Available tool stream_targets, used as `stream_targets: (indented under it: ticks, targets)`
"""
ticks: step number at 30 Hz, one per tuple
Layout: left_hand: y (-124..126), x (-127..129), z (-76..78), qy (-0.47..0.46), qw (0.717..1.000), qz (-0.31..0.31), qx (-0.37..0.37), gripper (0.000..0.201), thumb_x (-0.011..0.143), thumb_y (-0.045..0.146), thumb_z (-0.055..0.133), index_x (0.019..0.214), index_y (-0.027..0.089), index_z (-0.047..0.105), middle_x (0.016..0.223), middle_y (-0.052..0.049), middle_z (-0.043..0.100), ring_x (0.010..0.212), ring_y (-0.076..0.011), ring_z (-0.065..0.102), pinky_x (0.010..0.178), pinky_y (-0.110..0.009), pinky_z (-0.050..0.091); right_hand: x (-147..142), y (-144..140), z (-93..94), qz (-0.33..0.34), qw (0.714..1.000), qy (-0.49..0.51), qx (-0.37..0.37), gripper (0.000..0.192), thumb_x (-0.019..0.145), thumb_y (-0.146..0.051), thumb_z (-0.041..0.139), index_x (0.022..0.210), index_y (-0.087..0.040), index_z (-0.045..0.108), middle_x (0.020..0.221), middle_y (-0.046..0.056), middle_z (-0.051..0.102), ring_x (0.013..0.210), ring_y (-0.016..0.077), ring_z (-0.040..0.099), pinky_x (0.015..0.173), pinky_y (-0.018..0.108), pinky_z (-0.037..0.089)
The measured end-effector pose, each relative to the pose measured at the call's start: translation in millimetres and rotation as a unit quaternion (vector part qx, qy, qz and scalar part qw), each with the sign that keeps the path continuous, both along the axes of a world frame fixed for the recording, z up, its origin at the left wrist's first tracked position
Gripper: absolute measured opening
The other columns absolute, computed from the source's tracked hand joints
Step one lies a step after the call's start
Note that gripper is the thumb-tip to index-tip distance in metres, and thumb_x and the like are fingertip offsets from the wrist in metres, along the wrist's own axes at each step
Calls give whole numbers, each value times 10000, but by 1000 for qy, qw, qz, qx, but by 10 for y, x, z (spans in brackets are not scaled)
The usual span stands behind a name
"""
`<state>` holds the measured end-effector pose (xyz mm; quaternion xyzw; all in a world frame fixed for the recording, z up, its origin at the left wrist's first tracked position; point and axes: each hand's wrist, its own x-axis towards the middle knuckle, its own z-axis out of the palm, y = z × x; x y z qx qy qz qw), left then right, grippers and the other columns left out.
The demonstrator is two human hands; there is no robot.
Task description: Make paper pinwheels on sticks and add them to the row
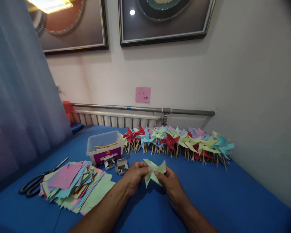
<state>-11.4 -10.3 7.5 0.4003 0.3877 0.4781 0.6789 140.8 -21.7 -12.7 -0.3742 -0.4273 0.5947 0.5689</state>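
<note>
A blue surface (pixel 232 194) carries a long row of finished paper pinwheels (pixel 179 142) along its far edge. Nearer than that row, a stack of coloured paper squares (pixel 75 187) lies left. Just before the row, both hands, left (pixel 135 176) and right (pixel 171 184), pinch a pale green, seemingly half-folded pinwheel (pixel 154 173).

We hold a pale green folded paper pinwheel (pixel 154 172) between our left hand (pixel 135 175) and right hand (pixel 171 183) above the blue table (pixel 232 194). Left lies a stack of coloured paper squares (pixel 75 186); far behind, a row of finished paper pinwheels (pixel 179 142).
</note>
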Motion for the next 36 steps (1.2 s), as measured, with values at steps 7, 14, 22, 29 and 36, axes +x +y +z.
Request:
stream_targets:
  ticks: [7,14,22,29,36]
  targets:
    - [21,21,-32,12,999,31,7,374,463,272,899,655,149,603,571,4,615,511,-105,523,569,-256,397,38,73,-85,-7,998,-59,10,474,640,-499,861,968,-181,735,777,48,757,696,221,661,674,320,501]
    - [41,38,-57,98,993,70,18,324,466,280,861,646,143,630,561,7,615,506,-108,509,543,-254,378,29,89,-102,-27,996,-88,17,470,615,-516,868,909,-174,736,758,51,758,686,227,663,654,318,502]
    - [-7,66,7,38,999,11,27,398,454,318,907,726,100,714,648,-44,692,551,-133,576,572,-259,416,56,149,-221,-33,997,-76,-1,462,613,-465,871,944,-163,754,781,56,769,701,227,678,659,318,510]
    - [27,50,-40,95,994,47,40,357,472,316,892,632,140,625,554,13,601,500,-88,470,528,-237,335,67,139,-179,-43,997,-65,-22,446,569,-443,890,891,-170,745,716,45,752,667,227,670,632,318,510]
    - [25,41,-26,100,991,40,82,374,514,369,880,634,156,596,548,43,547,508,-74,429,532,-227,316,38,23,13,-33,997,-56,-28,403,569,-429,887,848,-180,737,706,33,740,657,214,658,636,312,502]
